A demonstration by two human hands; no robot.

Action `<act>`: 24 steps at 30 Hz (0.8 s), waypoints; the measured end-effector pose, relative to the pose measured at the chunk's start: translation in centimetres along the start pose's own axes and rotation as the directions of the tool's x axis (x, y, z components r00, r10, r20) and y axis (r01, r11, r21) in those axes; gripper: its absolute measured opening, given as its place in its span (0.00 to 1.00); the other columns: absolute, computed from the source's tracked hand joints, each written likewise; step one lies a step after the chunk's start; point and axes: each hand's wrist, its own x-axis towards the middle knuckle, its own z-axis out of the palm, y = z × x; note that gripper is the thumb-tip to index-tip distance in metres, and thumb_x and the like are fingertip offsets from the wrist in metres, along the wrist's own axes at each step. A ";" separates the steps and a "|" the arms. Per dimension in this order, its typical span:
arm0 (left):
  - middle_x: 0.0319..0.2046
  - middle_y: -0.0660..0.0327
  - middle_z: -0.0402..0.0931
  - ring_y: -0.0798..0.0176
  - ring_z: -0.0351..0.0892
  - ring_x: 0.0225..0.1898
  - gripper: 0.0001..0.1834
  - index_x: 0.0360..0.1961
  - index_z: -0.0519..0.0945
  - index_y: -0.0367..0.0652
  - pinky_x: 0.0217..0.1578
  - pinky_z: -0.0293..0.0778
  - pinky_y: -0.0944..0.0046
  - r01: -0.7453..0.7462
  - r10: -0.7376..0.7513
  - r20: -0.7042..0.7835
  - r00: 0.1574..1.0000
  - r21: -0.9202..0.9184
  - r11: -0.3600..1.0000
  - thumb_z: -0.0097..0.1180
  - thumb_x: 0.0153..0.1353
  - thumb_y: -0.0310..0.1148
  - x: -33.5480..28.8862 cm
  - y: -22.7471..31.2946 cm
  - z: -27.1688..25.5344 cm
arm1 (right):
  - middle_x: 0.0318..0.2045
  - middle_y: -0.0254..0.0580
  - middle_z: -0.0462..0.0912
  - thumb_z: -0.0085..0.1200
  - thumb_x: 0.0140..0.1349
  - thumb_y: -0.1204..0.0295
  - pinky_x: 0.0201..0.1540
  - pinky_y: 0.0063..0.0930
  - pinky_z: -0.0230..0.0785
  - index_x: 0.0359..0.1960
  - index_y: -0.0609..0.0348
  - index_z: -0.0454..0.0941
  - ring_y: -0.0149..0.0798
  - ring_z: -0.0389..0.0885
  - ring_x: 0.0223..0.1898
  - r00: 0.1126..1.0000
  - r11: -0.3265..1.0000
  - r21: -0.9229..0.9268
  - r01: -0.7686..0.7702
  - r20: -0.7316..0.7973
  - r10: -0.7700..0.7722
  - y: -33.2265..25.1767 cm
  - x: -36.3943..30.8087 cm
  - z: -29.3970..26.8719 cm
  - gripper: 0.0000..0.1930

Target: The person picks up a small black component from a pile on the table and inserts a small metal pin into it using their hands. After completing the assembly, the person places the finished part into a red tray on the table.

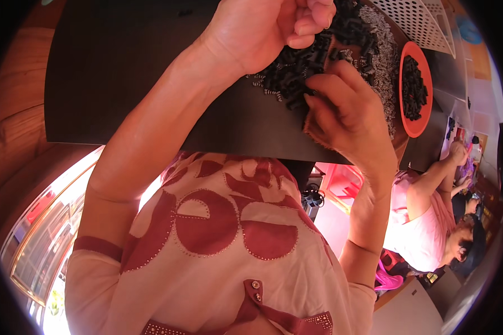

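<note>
Black pieces (296,62) lie near the left hand (274,25), fingers curled, and right hand (349,109), fingertips almost meeting, any grip unclear.

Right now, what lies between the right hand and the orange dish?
Small silvery pieces lie between the right hand and the orange dish, in the head view.

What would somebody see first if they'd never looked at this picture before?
Probably the bright orange bowl toward the right, holding small black pieces. Next might come the heap of tiny silvery coils just left of it, beside more black pieces, with the right hand at the near side. The big red-patterned shirt also stands out, filling the lower middle.
</note>
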 end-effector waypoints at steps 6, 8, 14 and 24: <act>0.23 0.61 0.72 0.69 0.65 0.20 0.14 0.28 0.73 0.43 0.19 0.58 0.68 -0.018 0.018 0.050 0.999 0.004 1.000 0.46 0.69 0.40 -0.1 0.1 0.2 | 0.32 0.42 0.73 0.58 0.56 0.75 0.29 0.41 0.72 0.39 0.54 0.77 0.51 0.79 0.29 0.996 0.996 -0.049 0.080 -0.047 -0.082 0.0 0.4 0.8 0.09; 0.23 0.60 0.73 0.68 0.65 0.20 0.14 0.28 0.73 0.43 0.19 0.58 0.68 -0.029 0.028 0.051 0.998 0.001 1.000 0.47 0.68 0.40 -0.1 0.1 0.0 | 0.32 0.42 0.73 0.57 0.56 0.75 0.29 0.41 0.72 0.39 0.55 0.77 0.51 0.79 0.29 0.996 0.986 -0.158 0.050 -0.062 -0.060 0.6 0.4 0.5 0.08; 0.22 0.60 0.73 0.69 0.65 0.19 0.15 0.27 0.74 0.42 0.18 0.58 0.68 -0.033 0.033 0.051 0.998 -0.005 0.999 0.47 0.68 0.40 0.2 -0.1 -0.1 | 0.31 0.42 0.72 0.57 0.56 0.75 0.28 0.42 0.72 0.37 0.55 0.77 0.51 0.79 0.29 0.994 0.990 -0.132 0.050 -0.093 -0.063 0.5 0.2 0.5 0.08; 0.22 0.60 0.73 0.69 0.65 0.19 0.15 0.28 0.73 0.42 0.18 0.58 0.69 -0.014 0.014 0.051 0.999 0.011 1.000 0.47 0.68 0.40 0.2 0.0 0.1 | 0.31 0.39 0.73 0.58 0.55 0.75 0.27 0.40 0.71 0.35 0.55 0.77 0.49 0.79 0.28 0.994 0.984 -0.167 0.058 -0.083 -0.073 -0.3 0.7 0.8 0.06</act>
